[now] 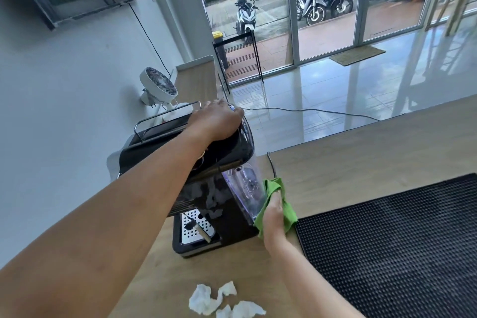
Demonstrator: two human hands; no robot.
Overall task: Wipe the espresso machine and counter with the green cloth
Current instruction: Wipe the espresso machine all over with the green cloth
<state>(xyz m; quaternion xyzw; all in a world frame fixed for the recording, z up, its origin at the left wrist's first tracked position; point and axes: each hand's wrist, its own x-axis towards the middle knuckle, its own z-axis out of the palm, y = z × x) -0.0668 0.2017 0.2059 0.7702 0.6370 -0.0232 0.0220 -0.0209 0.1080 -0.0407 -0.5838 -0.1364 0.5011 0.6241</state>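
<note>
A black espresso machine [227, 212] stands on the wooden counter [348, 157], with a perforated metal drip tray [196, 230] at its front and a clear water tank [245, 188] on its right side. My left hand [219, 121] rests on top of the machine, fingers curled over its far edge. My right hand [273, 217] holds the green cloth [289, 212] pressed against the machine's right side, by the tank.
A black rubber bar mat [400, 245] lies right of the machine. Crumpled white tissues [222, 299] sit near the counter's front edge. A white fan [158, 88] stands behind the machine. A power cord [309, 111] runs across the tiled floor beyond the counter.
</note>
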